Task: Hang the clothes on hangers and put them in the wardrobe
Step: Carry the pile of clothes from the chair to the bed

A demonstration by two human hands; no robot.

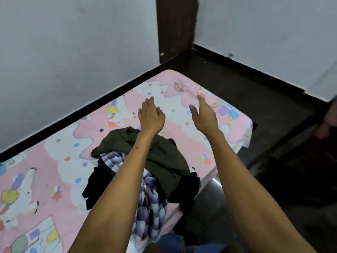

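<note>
A home bedroom: bed (pixel 54 161) with a pink cartoon sheet, heap of clothes (pixel 160 161) on it, plain white walls (pixel 73 52).

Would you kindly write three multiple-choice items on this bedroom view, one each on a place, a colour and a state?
1. Where does the pile of clothes lie?
A. on the dark floor
B. on the bed, near its edge
C. inside a wardrobe

2. What colour is the garment on top of the pile?
A. dark olive green
B. bright red
C. yellow

3. What are the two hands doing?
A. each grips a hanger
B. both pinch the checked shirt
C. both are held open above the bedsheet, holding nothing

Key: 1 B, the pile rests on the pink bedsheet; 2 A, the olive garment tops it; 3 C, left hand and right hand have relaxed fingers.
</note>
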